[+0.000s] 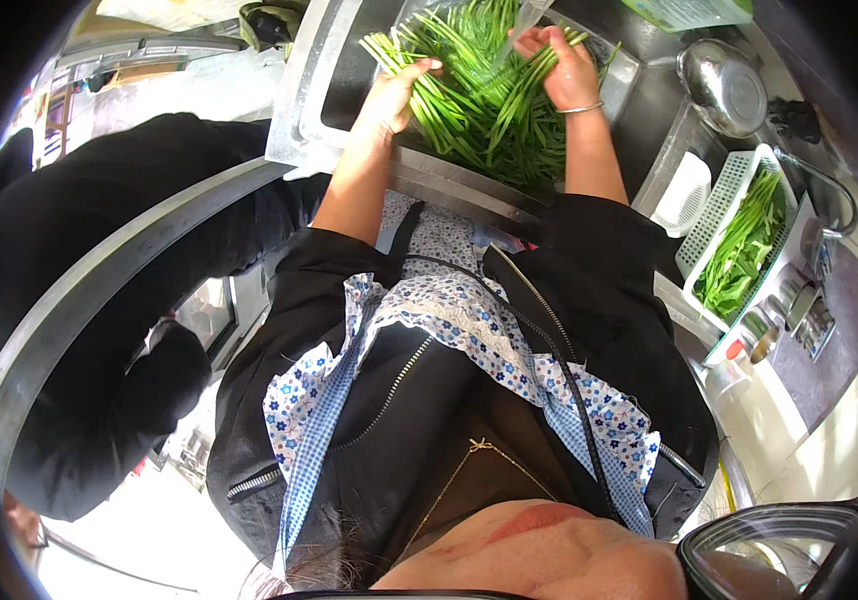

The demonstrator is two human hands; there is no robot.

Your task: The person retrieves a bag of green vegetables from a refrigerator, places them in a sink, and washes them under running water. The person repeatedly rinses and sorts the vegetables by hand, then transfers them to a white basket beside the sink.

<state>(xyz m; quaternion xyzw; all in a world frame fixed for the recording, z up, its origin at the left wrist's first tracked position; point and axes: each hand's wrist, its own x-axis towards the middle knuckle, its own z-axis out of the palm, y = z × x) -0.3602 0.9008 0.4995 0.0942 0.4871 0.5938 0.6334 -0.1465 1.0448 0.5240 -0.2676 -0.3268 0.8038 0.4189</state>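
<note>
In the metal sink (297, 120), my left hand (399, 95) is closed round stems on the left side of the long-stemmed greens (494, 120). Between my hands a clear streak (521, 35) comes down, probably water, though the top edge cuts it off. My right hand (561, 70) grips another bunch of the same pile. Farther right sit a shiny metal bowl (724, 88) and a pale green basket (715, 212) holding more greens (749, 240).

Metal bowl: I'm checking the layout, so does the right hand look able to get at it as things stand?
Probably yes, if it frees itself first: the right hand is holding green stalks. The metal bowl sits to its right, and nothing seems to block the way.
</note>
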